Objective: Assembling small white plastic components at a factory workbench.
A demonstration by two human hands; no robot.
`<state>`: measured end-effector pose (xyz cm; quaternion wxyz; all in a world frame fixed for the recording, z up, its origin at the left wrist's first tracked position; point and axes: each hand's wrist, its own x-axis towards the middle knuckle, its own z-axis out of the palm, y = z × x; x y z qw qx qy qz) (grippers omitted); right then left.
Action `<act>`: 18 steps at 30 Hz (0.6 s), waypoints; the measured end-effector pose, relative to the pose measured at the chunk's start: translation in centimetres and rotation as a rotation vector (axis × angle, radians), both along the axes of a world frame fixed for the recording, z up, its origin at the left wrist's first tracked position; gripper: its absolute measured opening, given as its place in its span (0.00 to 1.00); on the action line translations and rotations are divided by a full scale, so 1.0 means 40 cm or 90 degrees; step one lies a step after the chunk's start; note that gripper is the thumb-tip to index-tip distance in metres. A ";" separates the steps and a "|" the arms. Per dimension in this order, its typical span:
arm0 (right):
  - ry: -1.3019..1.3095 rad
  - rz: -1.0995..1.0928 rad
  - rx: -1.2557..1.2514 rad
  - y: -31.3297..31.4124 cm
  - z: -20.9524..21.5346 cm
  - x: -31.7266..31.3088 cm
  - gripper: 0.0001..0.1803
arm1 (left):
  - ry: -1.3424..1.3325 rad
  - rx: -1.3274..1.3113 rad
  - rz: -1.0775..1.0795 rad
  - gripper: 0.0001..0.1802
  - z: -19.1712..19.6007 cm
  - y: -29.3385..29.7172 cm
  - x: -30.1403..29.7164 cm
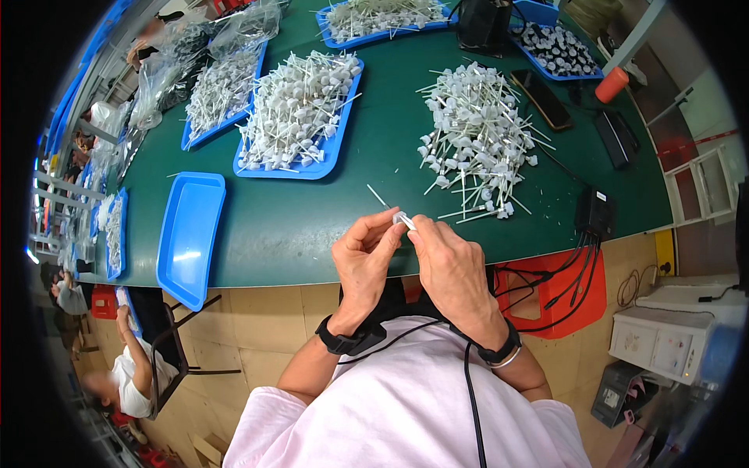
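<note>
Fitting a stem to a cap, both hands on one piece at the table edge.

The green table (312,226) carries the stock: a loose pile (474,140) of white caps with stems ahead of my right side, a full blue tray (296,113) of the same ahead of my left, and an empty blue tray (189,234) at the near edge. My left hand (363,257) and right hand (449,265) meet just over that edge, fingertips closed on one small white cap (403,219), its thin stem (378,196) angling up and left. I'd judge I'm seating stem in cap (the joint itself is hidden by my fingers). The next move, as I see it, calls for a firm straight push, thumbs steady, without bending the stem.
</note>
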<state>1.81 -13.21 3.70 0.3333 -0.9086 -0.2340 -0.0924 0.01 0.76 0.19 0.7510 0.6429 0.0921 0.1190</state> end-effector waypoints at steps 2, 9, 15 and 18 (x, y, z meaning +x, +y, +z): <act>0.005 0.000 -0.008 -0.001 0.001 -0.001 0.07 | -0.008 0.021 0.004 0.12 0.003 -0.003 -0.001; 0.021 0.002 -0.019 -0.004 0.004 -0.001 0.07 | -0.020 0.055 0.015 0.12 -0.009 -0.005 -0.003; 0.034 0.016 0.008 -0.010 0.002 0.000 0.07 | 0.021 -0.040 -0.009 0.12 -0.002 0.000 0.000; 0.040 0.031 0.064 -0.013 -0.001 0.006 0.06 | 0.053 -0.075 -0.022 0.12 0.007 0.004 0.001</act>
